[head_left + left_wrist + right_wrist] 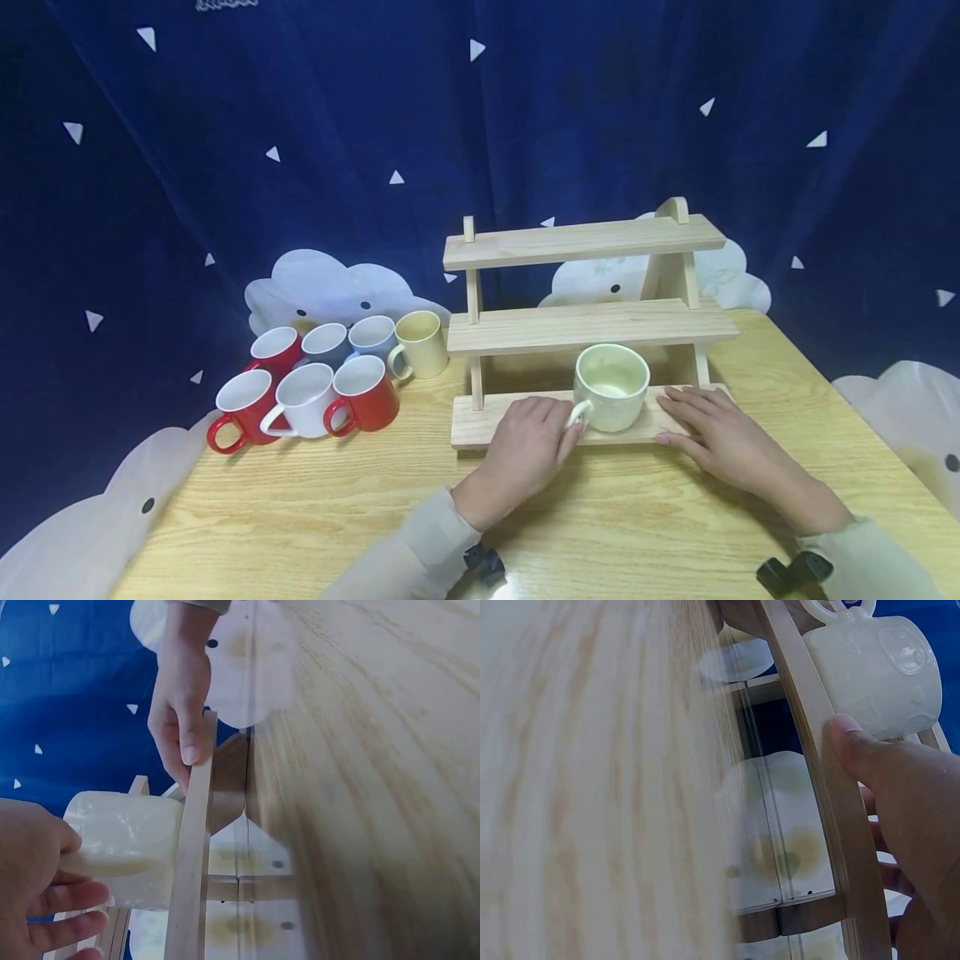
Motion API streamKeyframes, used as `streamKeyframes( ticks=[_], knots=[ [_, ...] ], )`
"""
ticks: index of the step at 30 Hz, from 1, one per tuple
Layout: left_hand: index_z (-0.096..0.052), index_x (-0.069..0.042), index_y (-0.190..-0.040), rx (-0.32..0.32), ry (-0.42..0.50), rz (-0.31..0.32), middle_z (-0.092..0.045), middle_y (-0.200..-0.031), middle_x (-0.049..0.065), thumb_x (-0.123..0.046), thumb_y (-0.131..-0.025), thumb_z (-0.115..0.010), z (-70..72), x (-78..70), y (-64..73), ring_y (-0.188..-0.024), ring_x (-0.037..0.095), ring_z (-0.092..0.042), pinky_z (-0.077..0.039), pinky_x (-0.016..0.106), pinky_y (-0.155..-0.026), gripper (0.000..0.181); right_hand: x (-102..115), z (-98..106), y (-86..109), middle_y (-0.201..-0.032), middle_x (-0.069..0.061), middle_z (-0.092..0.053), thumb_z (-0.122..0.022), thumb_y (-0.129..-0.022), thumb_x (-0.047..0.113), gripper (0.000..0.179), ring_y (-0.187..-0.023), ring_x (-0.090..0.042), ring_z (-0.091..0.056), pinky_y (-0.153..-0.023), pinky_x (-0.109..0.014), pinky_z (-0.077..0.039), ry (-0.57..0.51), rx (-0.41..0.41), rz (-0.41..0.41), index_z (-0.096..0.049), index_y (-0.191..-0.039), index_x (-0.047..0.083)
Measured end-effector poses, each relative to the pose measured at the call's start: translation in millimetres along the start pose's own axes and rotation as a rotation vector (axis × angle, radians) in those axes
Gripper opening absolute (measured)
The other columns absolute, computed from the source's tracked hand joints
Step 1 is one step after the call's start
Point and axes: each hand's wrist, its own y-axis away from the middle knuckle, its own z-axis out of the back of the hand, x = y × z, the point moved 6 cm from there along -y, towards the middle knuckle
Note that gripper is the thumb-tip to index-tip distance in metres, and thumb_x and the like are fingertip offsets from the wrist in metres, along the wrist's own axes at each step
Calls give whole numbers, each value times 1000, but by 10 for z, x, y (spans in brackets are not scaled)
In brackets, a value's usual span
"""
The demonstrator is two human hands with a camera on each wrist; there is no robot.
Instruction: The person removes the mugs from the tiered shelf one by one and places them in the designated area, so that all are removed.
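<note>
A pale cream-green mug (617,404) stands upright on the lowest board of a three-tier wooden shelf (592,327), its handle toward the front left. My left hand (528,442) pinches that handle between thumb and forefinger. The left wrist view shows its other fingers spread loosely below the handle (120,864). To the right of the mug, my right hand (723,437) rests on the lowest board, fingers fairly straight. Its thumb (847,727) lies at the board's front edge near the mug's base in the right wrist view.
Several mugs stand in two rows on the table's left: red mugs (246,400), a white one (306,408), a grey-blue one, a light blue one and a yellow one (422,350) closest to the shelf. A dark blue curtain (375,108) hangs behind the wooden table (315,508).
</note>
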Motion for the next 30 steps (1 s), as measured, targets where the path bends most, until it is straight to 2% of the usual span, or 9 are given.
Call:
streamKeyframes(
  ticks=[7,15,20,26,30],
  knots=[
    [-66,-13,-91,-39,33,88,-65,-78,-3,-23,-95,-62,78,36,22,-70,12,-60,-52,25,-55,12,9,-1,4,-132,-18,-58,-73,-86,42,59,-120,-39,-48,-96,-55,-40,3,3,-3,-63,-128,2],
    [-63,-14,-85,20,71,137,-62,-71,-5,-23,-97,-61,170,132,67,-63,10,-58,-48,25,-48,15,1,9,-5,-130,-19,-59,-73,-86,42,59,-120,-40,-48,-96,-54,-40,5,6,5,-63,-128,1],
    [-65,-13,-89,66,221,230,-61,-69,-7,-20,-98,-61,211,210,96,-57,7,-53,-45,22,-49,11,4,18,-1,-130,-20,-59,-73,-86,42,59,-120,-40,-48,-96,-54,-40,1,2,5,-63,-128,1],
    [-71,-12,-103,121,401,372,-52,-62,-11,-20,-97,-63,231,330,141,-50,2,-39,-35,18,-44,13,4,12,6,-130,-20,-59,-74,-86,41,59,-119,-40,-49,-95,-52,-40,0,0,7,-63,-127,1],
    [-73,-13,-109,123,523,454,-60,-71,-9,-20,-95,-65,246,427,182,-54,3,-41,-39,20,-50,18,-5,7,7,-130,-20,-59,-73,-86,42,59,-120,-40,-49,-96,-53,-40,2,2,3,-63,-128,2]
  ],
)
